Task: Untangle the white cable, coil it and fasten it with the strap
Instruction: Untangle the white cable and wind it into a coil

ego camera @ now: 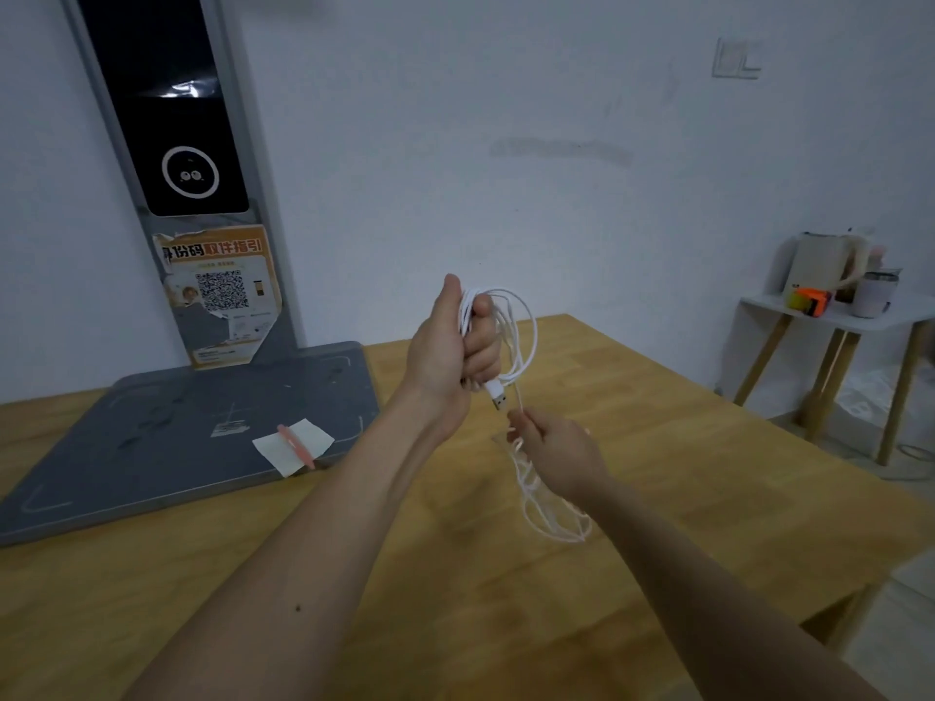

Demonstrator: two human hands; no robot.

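Observation:
My left hand (450, 346) is raised above the wooden table (632, 397) and grips several loops of the white cable (526, 331) in its fist. The cable's USB plug (498, 397) hangs just below that fist. Below and to the right, my right hand (556, 455) pinches a strand of the same cable between thumb and fingers. The slack hangs blurred beneath it down to the tabletop. A pink strap (296, 444) lies on a white paper slip (293, 446) at the left, on the grey base plate.
A grey base plate (177, 437) with an upright black-screened column (167, 118) fills the table's left rear. At the right, off the table, a small white side table (830, 316) carries a kettle, a cup and an orange item. The table's right edge runs diagonally.

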